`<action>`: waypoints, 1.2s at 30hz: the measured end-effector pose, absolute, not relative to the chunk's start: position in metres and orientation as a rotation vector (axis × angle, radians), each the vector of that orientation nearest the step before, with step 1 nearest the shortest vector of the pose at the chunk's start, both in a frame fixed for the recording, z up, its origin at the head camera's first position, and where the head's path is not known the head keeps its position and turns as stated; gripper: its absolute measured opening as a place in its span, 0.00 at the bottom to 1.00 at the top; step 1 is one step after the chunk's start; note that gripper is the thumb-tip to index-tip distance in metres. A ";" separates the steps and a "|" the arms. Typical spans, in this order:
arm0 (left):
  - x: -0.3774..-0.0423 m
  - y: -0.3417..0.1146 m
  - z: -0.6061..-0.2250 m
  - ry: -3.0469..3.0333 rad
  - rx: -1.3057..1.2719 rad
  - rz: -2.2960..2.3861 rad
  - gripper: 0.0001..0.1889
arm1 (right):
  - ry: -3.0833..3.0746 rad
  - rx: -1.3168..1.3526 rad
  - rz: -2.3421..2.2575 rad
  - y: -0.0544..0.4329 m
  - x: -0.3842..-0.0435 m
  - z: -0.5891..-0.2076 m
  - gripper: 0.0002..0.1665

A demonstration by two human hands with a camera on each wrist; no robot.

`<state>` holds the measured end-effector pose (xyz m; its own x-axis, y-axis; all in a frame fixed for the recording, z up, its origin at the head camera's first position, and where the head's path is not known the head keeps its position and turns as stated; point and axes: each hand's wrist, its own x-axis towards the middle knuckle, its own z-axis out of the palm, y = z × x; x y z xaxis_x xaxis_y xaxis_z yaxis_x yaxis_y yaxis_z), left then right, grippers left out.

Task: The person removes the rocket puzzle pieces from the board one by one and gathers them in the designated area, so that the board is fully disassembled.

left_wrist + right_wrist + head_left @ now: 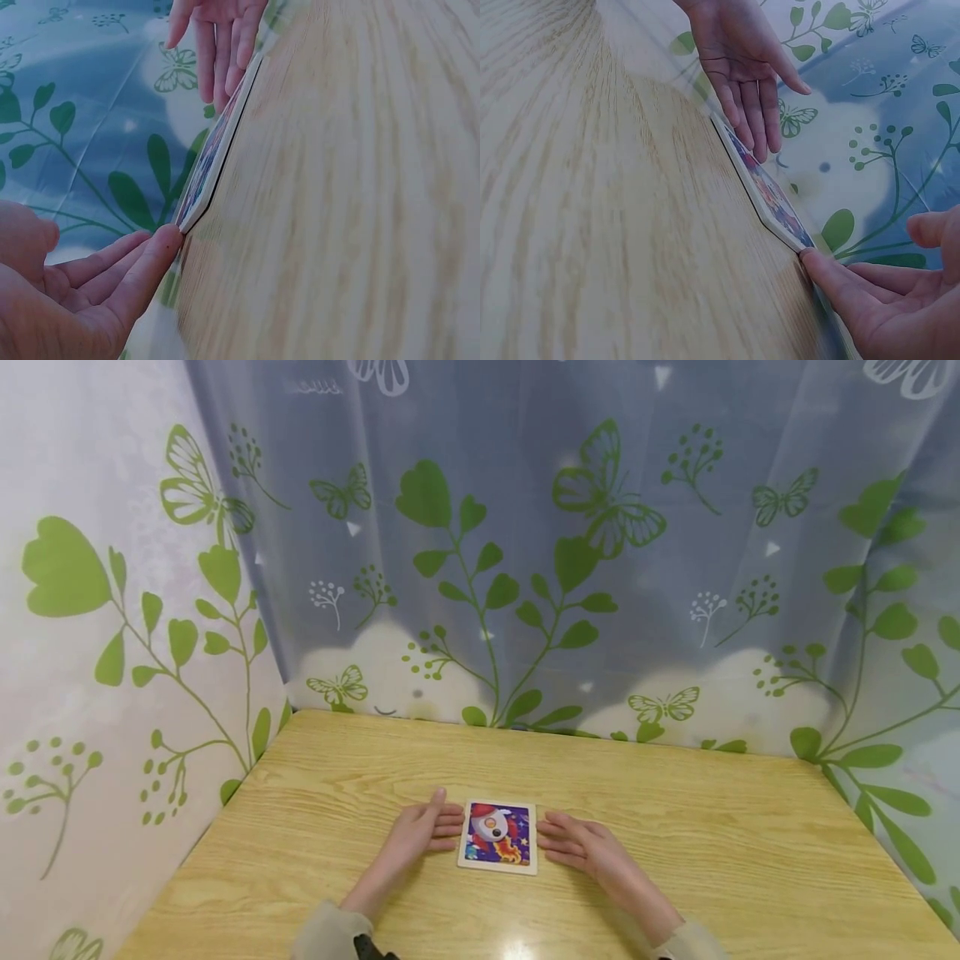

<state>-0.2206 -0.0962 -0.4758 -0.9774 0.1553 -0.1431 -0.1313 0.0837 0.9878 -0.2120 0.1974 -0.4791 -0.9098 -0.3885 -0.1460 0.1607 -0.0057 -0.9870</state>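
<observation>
A flat square picture board [498, 837] with a pale frame lies face up on the wooden table [675, 827]. Its picture has a white and red rocket with orange flames on dark purple. My left hand [422, 833] is at its left side, fingers extended toward the edge and thumb raised. On the opposite side, my right hand [588, 847] points its straight fingers at the right edge. In the left wrist view, the left hand's fingertips [166, 238] are right at the board's corner. The right wrist view has the right hand's fingertips [810, 259] at the near corner likewise.
A blue and white curtain [510, 568] printed with green leaves and butterflies hangs behind the table's back edge. Similar printed cloth [112, 693] covers the left side, and more hangs at the right [900, 693].
</observation>
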 end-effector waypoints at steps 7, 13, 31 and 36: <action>-0.222 -0.090 -0.479 2.121 0.082 2.004 0.34 | 1.904 -0.203 -1.966 0.205 -0.210 -0.480 0.41; -0.222 -0.082 -0.479 2.110 0.103 2.001 0.34 | 1.915 -0.202 -1.966 0.213 -0.208 -0.479 0.40; -0.222 -0.060 -0.484 2.088 0.166 1.994 0.34 | 1.940 -0.191 -1.936 0.239 -0.203 -0.479 0.42; -0.222 -0.054 -0.484 2.069 0.165 2.004 0.34 | 1.953 -0.172 -1.929 0.244 -0.202 -0.479 0.41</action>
<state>-0.2217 -0.0543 -0.4842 -0.9608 0.2570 -0.1041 -0.0958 0.0445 0.9944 -0.2018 0.2443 -0.4786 -0.9168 -0.3530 -0.1865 0.1822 0.0457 -0.9822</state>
